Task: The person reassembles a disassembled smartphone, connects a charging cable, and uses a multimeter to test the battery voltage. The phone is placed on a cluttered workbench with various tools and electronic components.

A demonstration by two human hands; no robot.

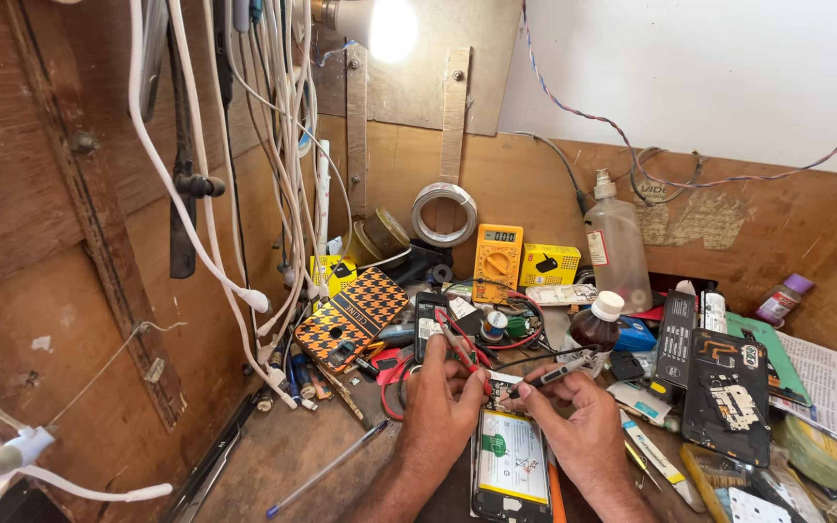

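Opened phone (pixel 511 465) is laid back-up on the wooden bench (pixel 293 455), at the bottom centre, battery and board exposed.

Left hand (pixel 443 397) is closed around a red probe (pixel 462 353); tip is pressed to the top end of the phone. Right hand (pixel 573 416) is pinched narrow on a black probe (pixel 554 373), held like a pen, tip aimed at the same area, just beside the red one. Exact contact point cannot be told.

Red and black leads are run up to a yellow meter (pixel 497 260) propped against the back wall; display is too small to tell.

Nearby:
- brown bottle with white cap (pixel 595 327), just behind the right hand
- clear spray bottle (pixel 617 242), right of the meter
- orange-and-black patterned phone case (pixel 351 318), left of the hands
- second stripped phone back (pixel 727 395), well to the right
- blue-tipped pen (pixel 326 468), left of the left forearm
- tape roll (pixel 444 213) hung on the back wall
- white cables (pixel 234 165) hung down the left panel
- lit bulb (pixel 380 24) overhead
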